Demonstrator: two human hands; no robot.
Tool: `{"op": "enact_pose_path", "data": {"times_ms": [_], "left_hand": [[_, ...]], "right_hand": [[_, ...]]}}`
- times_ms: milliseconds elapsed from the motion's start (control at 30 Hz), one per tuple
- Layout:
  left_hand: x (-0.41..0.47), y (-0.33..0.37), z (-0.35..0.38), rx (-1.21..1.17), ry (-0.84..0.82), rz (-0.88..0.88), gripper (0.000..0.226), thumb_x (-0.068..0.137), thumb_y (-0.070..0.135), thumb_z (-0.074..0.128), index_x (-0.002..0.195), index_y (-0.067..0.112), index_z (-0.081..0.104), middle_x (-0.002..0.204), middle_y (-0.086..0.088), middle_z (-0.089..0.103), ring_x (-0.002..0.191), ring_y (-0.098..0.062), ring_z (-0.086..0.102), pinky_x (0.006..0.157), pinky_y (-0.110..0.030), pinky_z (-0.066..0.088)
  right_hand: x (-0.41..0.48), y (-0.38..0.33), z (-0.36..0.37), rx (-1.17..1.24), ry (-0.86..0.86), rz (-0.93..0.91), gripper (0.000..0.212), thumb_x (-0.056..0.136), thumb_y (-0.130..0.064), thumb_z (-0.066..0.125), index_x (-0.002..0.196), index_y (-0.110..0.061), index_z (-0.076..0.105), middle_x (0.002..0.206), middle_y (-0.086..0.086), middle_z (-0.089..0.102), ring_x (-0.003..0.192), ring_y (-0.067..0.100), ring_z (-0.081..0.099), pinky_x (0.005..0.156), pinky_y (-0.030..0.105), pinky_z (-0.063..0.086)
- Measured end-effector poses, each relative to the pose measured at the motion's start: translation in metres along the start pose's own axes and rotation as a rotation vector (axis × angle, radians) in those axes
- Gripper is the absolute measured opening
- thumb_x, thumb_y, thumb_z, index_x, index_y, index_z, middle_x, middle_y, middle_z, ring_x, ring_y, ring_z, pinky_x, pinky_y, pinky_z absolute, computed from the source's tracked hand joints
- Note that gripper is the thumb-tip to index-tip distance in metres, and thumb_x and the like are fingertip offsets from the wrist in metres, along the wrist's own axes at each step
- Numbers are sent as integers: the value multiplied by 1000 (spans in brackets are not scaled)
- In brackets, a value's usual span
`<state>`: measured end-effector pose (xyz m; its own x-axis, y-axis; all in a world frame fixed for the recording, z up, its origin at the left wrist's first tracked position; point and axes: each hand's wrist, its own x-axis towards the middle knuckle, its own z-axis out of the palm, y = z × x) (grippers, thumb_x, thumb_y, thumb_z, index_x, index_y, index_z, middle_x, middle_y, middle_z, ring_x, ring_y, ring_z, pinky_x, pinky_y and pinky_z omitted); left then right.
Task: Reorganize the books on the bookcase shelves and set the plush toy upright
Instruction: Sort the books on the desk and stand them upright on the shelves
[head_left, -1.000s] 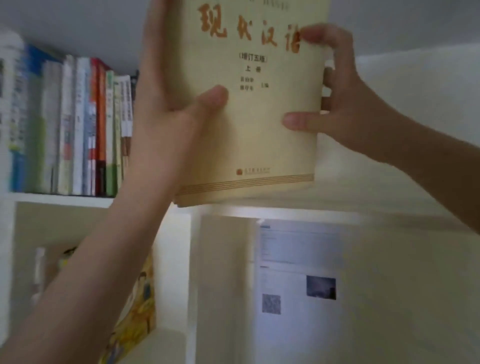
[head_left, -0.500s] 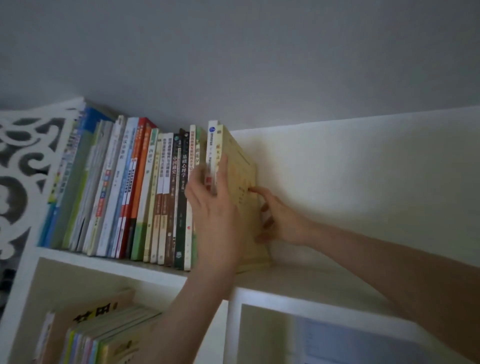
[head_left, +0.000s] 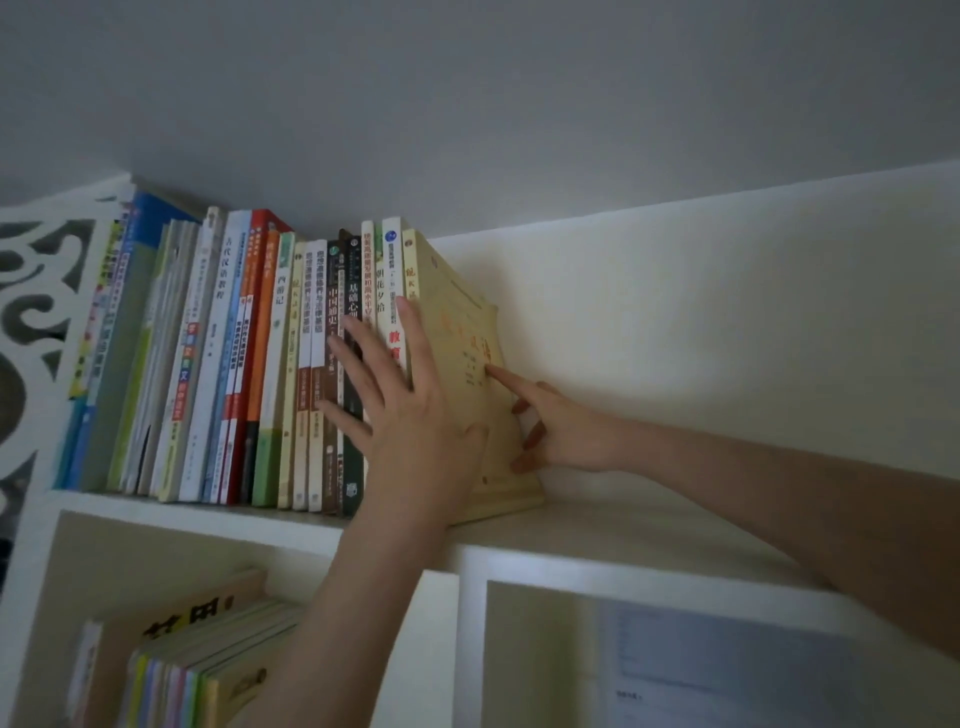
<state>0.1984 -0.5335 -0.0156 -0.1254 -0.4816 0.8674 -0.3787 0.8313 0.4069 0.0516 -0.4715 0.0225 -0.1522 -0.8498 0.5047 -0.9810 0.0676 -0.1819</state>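
**Seating the last book square in the row**

The yellow book (head_left: 460, 317) stands at the right end of the row of books (head_left: 249, 364) on the top shelf (head_left: 649, 525), its spine towards me and its cover facing the bare stretch of shelf. My left hand (head_left: 410, 415) lies flat and spread across the spines, holding nothing, with one finger along the yellow spine. My right hand (head_left: 556, 426) grips nothing either. Its forefinger is stretched out onto the cover and the other fingertips are bent against it lower down.

To do this well, I think I should push from the right, low and high together, so the book closes against its neighbour without its foot kicking out. The flat left palm should bring the spines level. Nothing props that end, so I would take the right hand away slowly and watch for a lean.

The plush toy is not in view. A stack of books (head_left: 208, 670) lies in the compartment below, apparently not yet sorted.
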Motion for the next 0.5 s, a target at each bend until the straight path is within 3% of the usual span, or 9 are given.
{"op": "enact_pose_path", "data": {"times_ms": [133, 267, 333, 367, 433, 467, 500], "left_hand": [[-4, 1, 1, -30, 69, 26, 105, 88, 41, 59, 144, 21, -27, 152, -17, -28, 140, -33, -27, 110, -59, -11], [-19, 14, -6, -108, 282, 171, 82, 90, 23, 60, 151, 13, 7, 157, -20, -5, 144, -36, -12, 113, -52, -8], [-34, 33, -19, -260, 219, 293, 61, 92, 19, 53, 147, 19, 26, 155, -10, 20, 146, -25, 8, 116, -36, 4], [-43, 44, -26, -364, 133, 327, 52, 94, 20, 51, 143, 25, 34, 149, -2, 34, 140, -12, 26, 114, -23, 16], [-57, 64, -35, -575, -25, 344, 40, 95, 21, 52, 133, 32, 47, 131, 14, 47, 109, 19, 44, 89, 3, 30], [-62, 72, -37, -656, -64, 353, 36, 95, 20, 52, 129, 33, 52, 126, 17, 49, 102, 22, 45, 82, 6, 32], [-68, 81, -37, -715, -82, 369, 34, 95, 20, 52, 126, 32, 55, 123, 18, 53, 103, 19, 48, 82, 4, 36]], "right_hand": [[-12, -13, -1, 10, -37, -1, 104, 80, -12, 75, 151, -32, 2, 134, 12, 30, 100, 17, 45, 85, 20, 39], [-24, -17, -4, 30, -81, 4, 104, 79, -17, 76, 151, -32, 2, 135, 9, 32, 100, 15, 46, 84, 23, 41], [-35, -19, -12, 53, -63, -9, 100, 80, -14, 74, 152, -27, 6, 135, 9, 37, 96, 10, 46, 87, 24, 41], [-45, -21, -19, 42, -33, -23, 94, 82, -11, 71, 152, -21, 10, 138, 7, 39, 97, 7, 45, 89, 20, 39], [-72, -29, -36, 13, 34, -42, 81, 84, -9, 67, 150, -14, 18, 144, 3, 41, 103, 5, 40, 89, 4, 35], [-87, -31, -43, 55, 39, -36, 78, 81, -12, 69, 146, -16, 25, 138, -3, 45, 101, 10, 45, 91, 7, 39], [-105, -33, -50, 107, 38, -14, 73, 77, -16, 71, 138, -20, 31, 126, -10, 49, 96, 13, 52, 91, 20, 46]]}}
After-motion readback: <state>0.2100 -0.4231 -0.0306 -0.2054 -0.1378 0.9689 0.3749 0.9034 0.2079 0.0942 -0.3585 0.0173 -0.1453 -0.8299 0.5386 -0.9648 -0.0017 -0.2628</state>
